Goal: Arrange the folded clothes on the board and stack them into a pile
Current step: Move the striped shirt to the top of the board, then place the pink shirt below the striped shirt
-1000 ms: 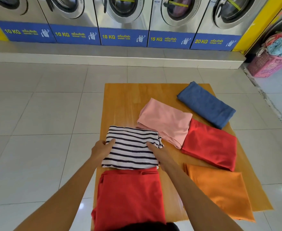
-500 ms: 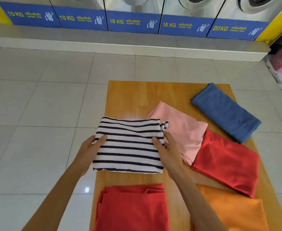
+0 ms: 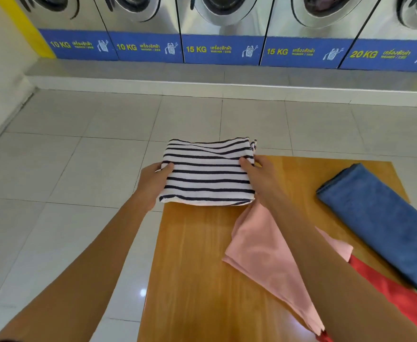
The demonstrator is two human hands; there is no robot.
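A folded black-and-white striped garment (image 3: 208,172) is held over the far left corner of the wooden board (image 3: 197,255). My left hand (image 3: 153,185) grips its left edge, thumb on top. Gripping the right edge is my right hand (image 3: 259,175). Nearer on the board lies a folded pink garment (image 3: 261,255), partly under my right forearm. A folded blue towel (image 3: 380,225) lies at the board's right side. A red garment (image 3: 405,299) shows at the lower right, partly cut off by the frame.
The board lies on a white tiled floor (image 3: 79,169). A row of washing machines (image 3: 222,28) stands on a grey step (image 3: 227,77) at the far side. A wall runs along the left.
Both hands have lifted the striped garment from just beyond the near red garment and carried it away from me to the board's far left corner. The view has shifted forward.
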